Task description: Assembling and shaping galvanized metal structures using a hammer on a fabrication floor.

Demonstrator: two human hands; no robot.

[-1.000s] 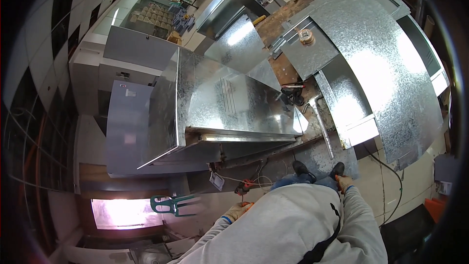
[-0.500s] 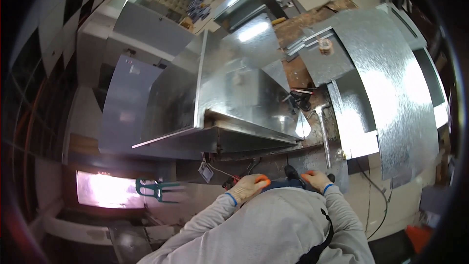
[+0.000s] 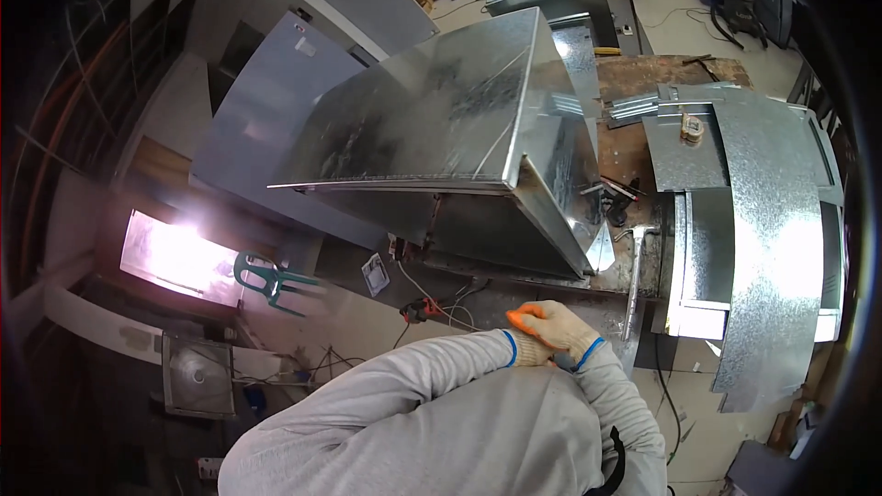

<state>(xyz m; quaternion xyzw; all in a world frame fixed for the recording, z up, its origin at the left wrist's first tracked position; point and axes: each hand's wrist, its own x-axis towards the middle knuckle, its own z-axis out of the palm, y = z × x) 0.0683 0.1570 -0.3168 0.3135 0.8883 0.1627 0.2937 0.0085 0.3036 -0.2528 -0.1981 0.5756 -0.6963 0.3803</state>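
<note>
My hands meet in front of my body at the table's near edge, both in knit work gloves with orange fingertips and blue cuffs. My right hand [image 3: 562,325] lies across the top of my left hand [image 3: 528,351], its fingers curled and pressed together; what they hold, if anything, is hidden. The fingers of my left hand are covered by the right. Beyond them stands a large sheet-metal box [image 3: 413,101], its open side toward me. A hammer [image 3: 634,280] lies to the right of the box, near a small shiny triangular metal piece [image 3: 601,250].
Metal panels [image 3: 772,220] are stacked on the right, with a tape measure [image 3: 691,129] on one. Dark-handled tools [image 3: 617,207] lie beside the box. A red power tool [image 3: 421,310] with cords is left of my hands. A green chair [image 3: 271,280] stands farther left.
My hands were apart and have come together, the right over the left. My view has shifted, so the box and panels appear farther right.
</note>
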